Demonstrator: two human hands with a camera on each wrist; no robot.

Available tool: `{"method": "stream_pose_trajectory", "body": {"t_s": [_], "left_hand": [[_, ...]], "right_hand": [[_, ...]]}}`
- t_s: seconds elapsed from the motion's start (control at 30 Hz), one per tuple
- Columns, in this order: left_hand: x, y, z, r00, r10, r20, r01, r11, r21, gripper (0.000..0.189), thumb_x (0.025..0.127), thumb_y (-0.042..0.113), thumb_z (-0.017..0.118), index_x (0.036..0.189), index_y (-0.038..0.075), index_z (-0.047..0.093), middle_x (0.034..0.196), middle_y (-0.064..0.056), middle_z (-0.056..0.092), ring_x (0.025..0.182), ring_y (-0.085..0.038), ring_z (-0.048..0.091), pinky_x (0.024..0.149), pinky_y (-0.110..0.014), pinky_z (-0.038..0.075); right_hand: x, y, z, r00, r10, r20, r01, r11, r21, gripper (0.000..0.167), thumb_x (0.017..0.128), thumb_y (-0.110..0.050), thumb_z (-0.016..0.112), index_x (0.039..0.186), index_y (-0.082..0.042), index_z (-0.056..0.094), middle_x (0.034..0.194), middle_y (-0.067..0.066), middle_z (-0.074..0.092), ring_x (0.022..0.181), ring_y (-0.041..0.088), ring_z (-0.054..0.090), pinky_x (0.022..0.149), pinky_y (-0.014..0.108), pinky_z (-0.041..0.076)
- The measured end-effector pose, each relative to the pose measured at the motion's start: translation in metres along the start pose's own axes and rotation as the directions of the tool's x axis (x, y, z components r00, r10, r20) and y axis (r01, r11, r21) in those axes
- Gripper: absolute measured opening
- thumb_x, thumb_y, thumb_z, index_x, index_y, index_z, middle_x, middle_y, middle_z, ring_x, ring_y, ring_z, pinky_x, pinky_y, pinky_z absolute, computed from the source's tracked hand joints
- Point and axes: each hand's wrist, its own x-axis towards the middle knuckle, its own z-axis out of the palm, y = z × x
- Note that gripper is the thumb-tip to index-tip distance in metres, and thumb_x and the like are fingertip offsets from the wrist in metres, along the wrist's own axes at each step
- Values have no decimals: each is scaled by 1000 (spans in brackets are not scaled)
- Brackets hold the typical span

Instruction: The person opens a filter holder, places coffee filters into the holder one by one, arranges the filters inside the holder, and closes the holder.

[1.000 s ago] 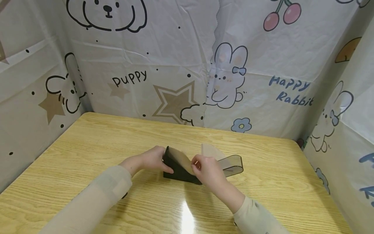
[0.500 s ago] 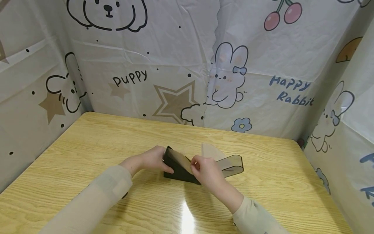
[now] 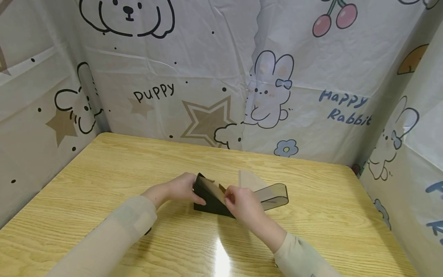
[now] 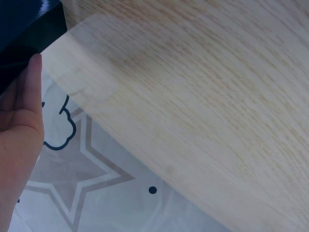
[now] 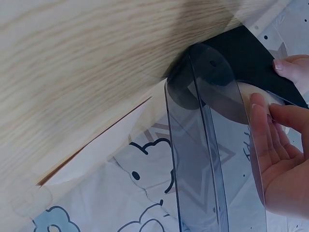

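A black wedge-shaped box (image 3: 212, 206) with a see-through smoky lid (image 5: 193, 159) stands on the table, the lid swung out to the right. My left hand (image 3: 180, 188) grips the box's tall left end, thumb on the near side. Tan cards (image 3: 209, 184) fill the slanted top of the box. My right hand (image 3: 245, 202) reaches over the low end with curled fingers and pinches a tan card (image 5: 260, 93) there. In the head view this hand hides much of the lid and the box's right end; the pinched edge is partly covered.
Behind the right hand a pale folded card (image 3: 248, 179) stands on the table, its brown edge showing in the right wrist view. The wood-grain table (image 3: 138, 165) meets a printed cloth (image 3: 207, 77) at the back and sides.
My right hand has shifted slightly left along the box. A brown card edge now stands up beside its fingers, and a gap shows among the cards. The left hand has stayed in place.
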Motion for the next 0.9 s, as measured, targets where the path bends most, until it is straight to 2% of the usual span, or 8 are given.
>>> {"method": "stream_pose_trajectory", "body": {"t_s": [0.1, 0.3, 0.47, 0.63, 0.9], "left_hand": [[0, 1, 0, 1000, 11, -1, -11, 1000, 4, 46, 74, 16, 80, 117, 9, 65, 115, -5, 67, 100, -14, 63, 88, -29, 50], [0, 1, 0, 1000, 7, 5, -7, 1000, 7, 44, 74, 16, 79, 115, 10, 66, 111, -4, 69, 99, -15, 64, 88, -29, 50], [0, 0, 0, 1000, 10, 11, -10, 1000, 6, 47, 75, 17, 79, 119, 11, 64, 116, -4, 67, 104, -16, 62, 91, -31, 50], [-1, 1, 0, 1000, -12, 23, 11, 1000, 7, 29, 76, 18, 79, 103, 14, 69, 101, 0, 71, 91, -10, 64, 81, -27, 52], [-1, 1, 0, 1000, -12, 25, 12, 1000, 5, 25, 76, 18, 78, 99, 14, 69, 98, 2, 71, 89, -8, 63, 79, -27, 52]], "right_hand": [[0, 0, 1, 1000, 3, 7, -3, 1000, -2, 5, 82, -4, 65, 78, -6, 65, 64, 1, 64, 52, 6, 50, 49, 16, 40], [2, 0, 2, 1000, 9, 9, -8, 999, -38, 5, 83, -6, 64, 79, -7, 66, 66, 2, 65, 52, 7, 52, 48, 17, 41], [4, -1, -3, 1000, 6, -11, -7, 996, -92, 3, 84, -9, 64, 82, -7, 66, 70, 3, 67, 55, 9, 56, 49, 18, 42], [7, -2, -23, 998, 27, -64, -37, 988, -150, 6, 83, -12, 67, 86, -7, 66, 75, 3, 68, 58, 11, 59, 50, 22, 44], [14, 9, -71, 979, 139, -151, -160, 977, -138, 13, 87, -21, 62, 92, -11, 69, 81, 0, 72, 68, 14, 66, 50, 25, 44]]}}
